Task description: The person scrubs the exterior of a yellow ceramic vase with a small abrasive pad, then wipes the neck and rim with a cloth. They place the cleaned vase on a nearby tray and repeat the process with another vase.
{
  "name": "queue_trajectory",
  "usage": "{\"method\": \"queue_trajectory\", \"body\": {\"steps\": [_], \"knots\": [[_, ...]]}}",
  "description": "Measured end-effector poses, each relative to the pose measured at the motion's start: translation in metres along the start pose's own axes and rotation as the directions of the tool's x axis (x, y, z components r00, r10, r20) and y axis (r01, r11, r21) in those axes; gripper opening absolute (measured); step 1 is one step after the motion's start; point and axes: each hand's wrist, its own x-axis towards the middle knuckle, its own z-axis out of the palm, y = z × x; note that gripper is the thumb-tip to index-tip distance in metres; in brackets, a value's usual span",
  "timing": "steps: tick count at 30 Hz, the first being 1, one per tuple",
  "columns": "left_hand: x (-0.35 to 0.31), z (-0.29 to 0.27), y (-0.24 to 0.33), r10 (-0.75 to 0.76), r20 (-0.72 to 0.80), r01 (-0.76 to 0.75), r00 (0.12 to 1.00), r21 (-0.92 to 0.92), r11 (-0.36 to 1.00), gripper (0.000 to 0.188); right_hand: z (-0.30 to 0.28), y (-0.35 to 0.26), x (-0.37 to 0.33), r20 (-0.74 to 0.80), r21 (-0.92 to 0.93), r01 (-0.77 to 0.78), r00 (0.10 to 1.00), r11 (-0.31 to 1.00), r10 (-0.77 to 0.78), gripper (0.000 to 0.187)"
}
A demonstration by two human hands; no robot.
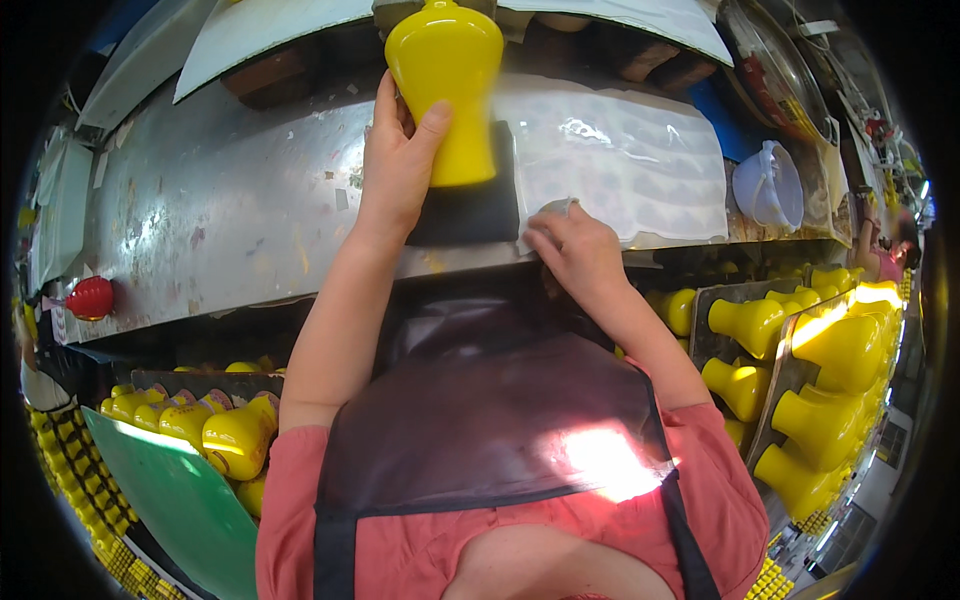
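Observation:
A glossy yellow vase, broad at the shoulder and narrower toward the foot, stands upright at the far middle of the metal table. My left hand is wrapped round its lower left side, thumb across the front. Below the vase lies a flat black pad. On the right, my right hand is closed with bent fingers at the near left corner of a shiny translucent plastic sheet. A small grey cloth pokes out from these fingers; most of it is hidden.
The worn metal table spans the front. A white bucket sits at its right end, a red lantern-shaped object at its left. Boards of yellow vases flank me right; more vases lie left behind a green panel.

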Motion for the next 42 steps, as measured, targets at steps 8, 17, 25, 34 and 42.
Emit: {"method": "queue_trajectory", "body": {"steps": [8, 17, 25, 34, 42], "knots": [[-0.025, 0.006, 0.000, 0.336, -0.164, -0.188, 0.928, 0.570, 0.799, 0.060, -0.004, -0.002, -0.004, 0.009, 0.005, 0.072, 0.997, 0.997, -0.072, 0.025], [-0.087, 0.042, 0.016, -0.370, 0.404, 0.122, 0.837, 0.521, 0.845, 0.037, -0.020, 0.011, 0.005, -0.334, -0.013, 0.098, 0.938, 0.995, -0.097, 0.014], [-0.085, 0.075, -0.004, -0.498, 0.259, 0.545, 0.828, -0.158, 0.823, 0.055, -0.038, 0.002, -0.001, -0.132, 0.294, -0.001, 0.990, 0.956, 0.042, 0.017], [-0.083, 0.086, -0.010, -0.516, 0.104, 0.523, 0.850, -0.286, 0.803, 0.041, -0.059, 0.017, 0.009, 0.155, 0.588, -0.293, 0.956, 0.754, 0.250, 0.026], [-0.084, 0.088, -0.010, -0.495, 0.107, 0.505, 0.862, -0.261, 0.823, 0.040, -0.056, 0.014, 0.010, 0.195, 0.688, -0.373, 0.921, 0.622, 0.336, 0.022]]}}
